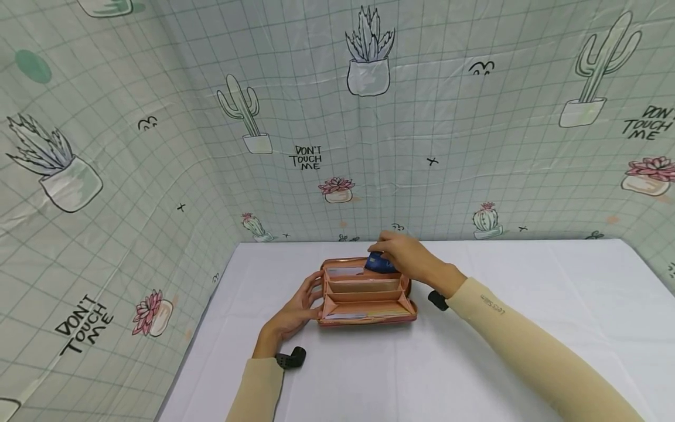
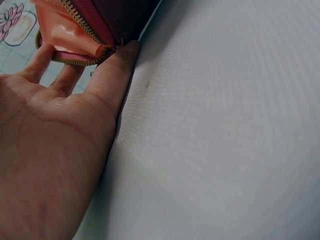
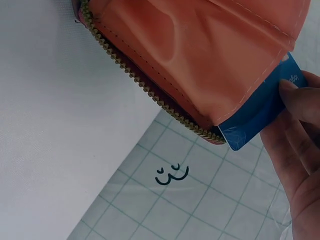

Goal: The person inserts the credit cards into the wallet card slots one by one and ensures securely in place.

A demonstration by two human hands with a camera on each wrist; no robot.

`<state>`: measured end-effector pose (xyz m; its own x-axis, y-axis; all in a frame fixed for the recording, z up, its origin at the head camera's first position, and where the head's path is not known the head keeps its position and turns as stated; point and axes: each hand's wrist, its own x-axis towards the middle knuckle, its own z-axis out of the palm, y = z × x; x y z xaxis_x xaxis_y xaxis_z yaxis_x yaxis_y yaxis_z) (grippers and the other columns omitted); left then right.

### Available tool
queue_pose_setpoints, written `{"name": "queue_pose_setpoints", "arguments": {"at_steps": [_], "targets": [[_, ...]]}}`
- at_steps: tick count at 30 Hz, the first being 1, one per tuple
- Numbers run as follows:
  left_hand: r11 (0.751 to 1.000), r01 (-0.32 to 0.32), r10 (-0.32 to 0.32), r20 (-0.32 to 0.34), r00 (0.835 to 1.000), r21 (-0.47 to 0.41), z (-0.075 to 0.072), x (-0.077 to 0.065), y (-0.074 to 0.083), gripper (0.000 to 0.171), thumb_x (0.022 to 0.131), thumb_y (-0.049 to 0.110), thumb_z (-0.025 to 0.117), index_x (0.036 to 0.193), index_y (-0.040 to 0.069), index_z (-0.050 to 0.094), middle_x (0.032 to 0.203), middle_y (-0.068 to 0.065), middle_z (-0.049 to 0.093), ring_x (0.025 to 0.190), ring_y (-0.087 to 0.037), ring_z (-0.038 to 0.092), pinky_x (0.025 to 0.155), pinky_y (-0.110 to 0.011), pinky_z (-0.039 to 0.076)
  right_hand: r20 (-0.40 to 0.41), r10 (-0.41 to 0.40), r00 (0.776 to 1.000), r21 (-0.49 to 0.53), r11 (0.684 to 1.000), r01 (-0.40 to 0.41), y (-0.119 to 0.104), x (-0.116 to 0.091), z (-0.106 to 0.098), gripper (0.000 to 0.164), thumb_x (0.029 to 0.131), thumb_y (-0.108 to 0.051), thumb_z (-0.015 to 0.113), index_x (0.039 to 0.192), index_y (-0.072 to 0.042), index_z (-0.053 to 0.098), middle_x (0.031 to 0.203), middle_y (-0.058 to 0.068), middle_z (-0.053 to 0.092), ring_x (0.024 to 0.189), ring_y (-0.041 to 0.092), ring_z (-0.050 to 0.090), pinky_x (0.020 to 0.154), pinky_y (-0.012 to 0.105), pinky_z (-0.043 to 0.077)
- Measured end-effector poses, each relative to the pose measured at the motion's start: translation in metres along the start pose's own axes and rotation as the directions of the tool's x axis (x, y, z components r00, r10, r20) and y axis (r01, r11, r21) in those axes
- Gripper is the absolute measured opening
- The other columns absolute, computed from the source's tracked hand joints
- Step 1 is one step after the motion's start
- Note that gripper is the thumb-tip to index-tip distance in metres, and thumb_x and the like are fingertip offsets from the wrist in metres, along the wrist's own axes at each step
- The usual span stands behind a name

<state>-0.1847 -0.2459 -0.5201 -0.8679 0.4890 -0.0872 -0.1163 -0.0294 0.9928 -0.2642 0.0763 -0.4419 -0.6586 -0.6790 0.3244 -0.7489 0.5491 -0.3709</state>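
An orange-pink zip wallet (image 1: pixel 364 297) lies unzipped on the table, its compartments facing up. My left hand (image 1: pixel 297 308) holds its left end; in the left wrist view the thumb (image 2: pixel 116 75) presses the near corner beside the brass zip, and other fingers touch the far part. My right hand (image 1: pixel 408 256) pinches a blue card (image 1: pixel 381 263) at the wallet's far right. In the right wrist view the card (image 3: pixel 255 117) stands partly out past the stitched orange lining (image 3: pixel 200 60), its other part hidden. Pale cards (image 1: pixel 345 271) sit in the back slot to its left.
The white table (image 1: pixel 501 363) runs under both arms. Behind and to the left hangs a grid-patterned cloth (image 1: pixel 411 129) printed with cacti. A small black device (image 1: pixel 291 358) is on the left wrist, another device (image 1: pixel 437 300) on the right.
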Motion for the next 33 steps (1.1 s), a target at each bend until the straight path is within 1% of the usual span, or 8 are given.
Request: {"name": "queue_pose_setpoints", "arguments": {"at_steps": [5, 10, 19, 22, 25, 28, 33], "targets": [[1.0, 0.001, -0.001, 0.002, 1.0, 0.006, 0.0, 0.001, 0.0, 0.104, 0.09, 0.0, 0.079, 0.169, 0.013, 0.013, 0.17, -0.018, 0.018, 0.151, -0.03, 0.032, 0.11, -0.031, 0.044, 0.025, -0.016, 1.0, -0.014, 1.0, 0.016, 0.001, 0.002, 0.002, 0.029, 0.096, 0.005, 0.071, 0.122, -0.006, 0.079, 0.103, 0.005, 0.065, 0.097, 0.023, 0.07, 0.083, 0.038, 0.06], [1.0, -0.001, 0.001, 0.004, 1.0, 0.009, 0.0, 0.0, 0.0, 0.102, 0.092, 0.006, 0.079, 0.169, 0.014, 0.013, 0.17, -0.017, 0.018, 0.151, -0.03, 0.032, 0.11, -0.032, 0.044, 0.059, -0.029, 0.998, -0.051, 0.998, 0.032, 0.0, 0.004, 0.003, 0.032, 0.096, 0.005, 0.072, 0.125, -0.008, 0.079, 0.105, 0.005, 0.065, 0.098, 0.023, 0.07, 0.082, 0.038, 0.06], [1.0, 0.006, -0.006, 0.0, 1.0, 0.012, 0.0, 0.0, 0.001, 0.101, 0.093, 0.007, 0.078, 0.169, 0.014, 0.013, 0.17, -0.018, 0.017, 0.153, -0.033, 0.029, 0.108, -0.032, 0.046, 0.097, -0.041, 0.994, -0.069, 0.996, 0.048, -0.002, 0.005, 0.007, 0.034, 0.097, 0.005, 0.07, 0.125, -0.011, 0.08, 0.097, 0.002, 0.063, 0.088, 0.018, 0.068, 0.075, 0.031, 0.058], [1.0, 0.004, -0.004, 0.0, 1.0, 0.01, 0.0, 0.0, 0.0, 0.101, 0.093, 0.007, 0.079, 0.169, 0.014, 0.013, 0.17, -0.018, 0.018, 0.152, -0.032, 0.03, 0.108, -0.032, 0.047, 0.105, -0.042, 0.994, -0.076, 0.996, 0.05, -0.002, 0.003, 0.009, 0.036, 0.097, 0.007, 0.069, 0.128, -0.01, 0.078, 0.099, 0.002, 0.064, 0.089, 0.02, 0.07, 0.076, 0.033, 0.059], [1.0, 0.005, -0.005, 0.001, 1.0, 0.005, 0.0, 0.0, 0.0, 0.101, 0.093, 0.007, 0.079, 0.169, 0.014, 0.013, 0.17, -0.018, 0.018, 0.151, -0.031, 0.031, 0.108, -0.031, 0.047, 0.092, -0.024, 0.995, -0.066, 0.997, 0.031, 0.0, 0.0, 0.01, 0.037, 0.096, 0.009, 0.069, 0.127, -0.008, 0.076, 0.105, 0.004, 0.066, 0.097, 0.023, 0.072, 0.082, 0.038, 0.06], [1.0, 0.002, -0.002, 0.002, 1.0, 0.009, 0.0, 0.0, -0.001, 0.1, 0.094, 0.008, 0.078, 0.169, 0.013, 0.013, 0.169, -0.018, 0.018, 0.15, -0.03, 0.032, 0.107, -0.031, 0.047, 0.063, 0.005, 0.998, -0.044, 0.999, -0.002, 0.001, -0.006, 0.01, 0.033, 0.094, 0.01, 0.07, 0.122, -0.006, 0.076, 0.109, 0.005, 0.067, 0.103, 0.025, 0.072, 0.087, 0.042, 0.06], [1.0, -0.004, 0.004, 0.004, 1.0, 0.005, -0.001, 0.0, -0.001, 0.099, 0.095, 0.008, 0.078, 0.169, 0.013, 0.013, 0.169, -0.019, 0.018, 0.15, -0.031, 0.032, 0.107, -0.031, 0.047, 0.02, 0.007, 1.0, -0.06, 0.998, -0.005, 0.004, -0.012, 0.01, 0.025, 0.094, 0.008, 0.072, 0.115, -0.005, 0.078, 0.106, 0.005, 0.066, 0.102, 0.024, 0.073, 0.085, 0.04, 0.061]]}}
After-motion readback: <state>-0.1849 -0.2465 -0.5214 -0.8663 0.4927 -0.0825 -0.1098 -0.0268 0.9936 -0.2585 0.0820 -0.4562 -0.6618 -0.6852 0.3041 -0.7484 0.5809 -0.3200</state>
